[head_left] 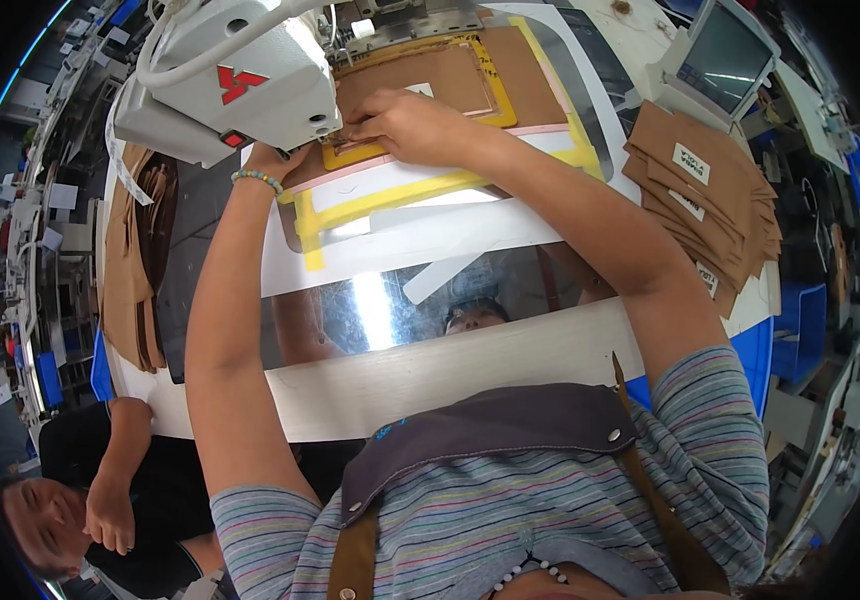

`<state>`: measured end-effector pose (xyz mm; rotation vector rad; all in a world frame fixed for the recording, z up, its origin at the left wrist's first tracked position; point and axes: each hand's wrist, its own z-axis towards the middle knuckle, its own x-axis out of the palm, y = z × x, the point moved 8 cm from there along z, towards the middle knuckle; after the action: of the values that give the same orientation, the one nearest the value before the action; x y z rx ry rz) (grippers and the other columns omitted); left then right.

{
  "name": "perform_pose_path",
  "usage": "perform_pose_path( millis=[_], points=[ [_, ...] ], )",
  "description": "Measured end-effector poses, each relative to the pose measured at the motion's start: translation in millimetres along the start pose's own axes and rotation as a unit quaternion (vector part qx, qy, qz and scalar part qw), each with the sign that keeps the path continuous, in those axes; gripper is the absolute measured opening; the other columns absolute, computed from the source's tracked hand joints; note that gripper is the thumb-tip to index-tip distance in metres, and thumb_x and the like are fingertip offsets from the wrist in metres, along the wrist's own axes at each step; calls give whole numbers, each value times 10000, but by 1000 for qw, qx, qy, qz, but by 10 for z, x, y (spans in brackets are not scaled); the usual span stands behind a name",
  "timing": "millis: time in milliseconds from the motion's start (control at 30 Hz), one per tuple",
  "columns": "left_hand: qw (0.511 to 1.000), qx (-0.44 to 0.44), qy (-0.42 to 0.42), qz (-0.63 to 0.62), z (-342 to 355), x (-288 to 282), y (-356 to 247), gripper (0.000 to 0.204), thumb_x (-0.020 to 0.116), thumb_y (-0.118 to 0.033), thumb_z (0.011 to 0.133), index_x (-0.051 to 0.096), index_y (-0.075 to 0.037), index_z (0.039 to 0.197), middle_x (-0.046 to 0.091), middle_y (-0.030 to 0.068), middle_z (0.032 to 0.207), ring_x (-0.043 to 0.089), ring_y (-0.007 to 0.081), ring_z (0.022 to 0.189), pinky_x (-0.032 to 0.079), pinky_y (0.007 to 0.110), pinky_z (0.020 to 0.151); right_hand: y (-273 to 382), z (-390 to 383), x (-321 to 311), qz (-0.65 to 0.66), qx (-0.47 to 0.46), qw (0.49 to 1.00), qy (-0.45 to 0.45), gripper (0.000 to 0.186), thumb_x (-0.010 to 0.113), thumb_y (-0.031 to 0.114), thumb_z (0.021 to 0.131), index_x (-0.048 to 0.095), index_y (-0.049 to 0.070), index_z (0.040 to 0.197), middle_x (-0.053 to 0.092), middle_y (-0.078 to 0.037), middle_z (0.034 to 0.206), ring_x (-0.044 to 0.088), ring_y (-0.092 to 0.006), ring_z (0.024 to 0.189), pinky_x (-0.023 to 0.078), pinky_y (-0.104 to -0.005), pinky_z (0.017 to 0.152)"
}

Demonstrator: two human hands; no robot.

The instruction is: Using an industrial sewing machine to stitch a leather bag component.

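A white sewing machine head [235, 85] stands over a flat work holder with a yellow frame [498, 85]. Inside the frame lies a brown fabric panel [440, 75] bearing a small white label [420, 90]. My right hand [405, 125] rests on the frame's near left part, its fingers bent and drawn together close to the machine's needle area. What its fingertips hold is too small to make out. Beside the frame's left corner, my left hand [278, 160] reaches under the machine head, which hides most of its fingers. Yellow tape [450, 185] edges the white sheet below the frame.
Brown pieces with white labels [705, 200] are stacked at the right, near a small screen [725, 60]. More brown pieces [135, 260] hang at the left edge. A shiny plate [350, 315] lies nearer me. Another person [100, 500] is at lower left.
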<state>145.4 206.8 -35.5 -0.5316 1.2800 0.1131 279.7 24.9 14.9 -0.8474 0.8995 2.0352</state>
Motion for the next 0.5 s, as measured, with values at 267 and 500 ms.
perform_pose_path(
  millis=[267,500],
  points=[
    [997,66,-25,-16,-91,-138,-267,492,716,-190,963,623,-101,1439,669,163,1419,606,387,1313,482,448,1106,11,15,45,-21,0,999,32,334,650,36,918,816,101,1201,758,-75,1239,667,-290,1183,539,-424,1047],
    [980,164,-87,-77,-94,-277,-480,481,795,-151,928,653,-81,1382,703,117,1369,650,276,1283,508,394,1089,75,31,-33,-41,-13,998,45,335,678,37,875,806,68,1183,754,-68,1221,663,-292,1188,534,-435,1048]
  ],
)
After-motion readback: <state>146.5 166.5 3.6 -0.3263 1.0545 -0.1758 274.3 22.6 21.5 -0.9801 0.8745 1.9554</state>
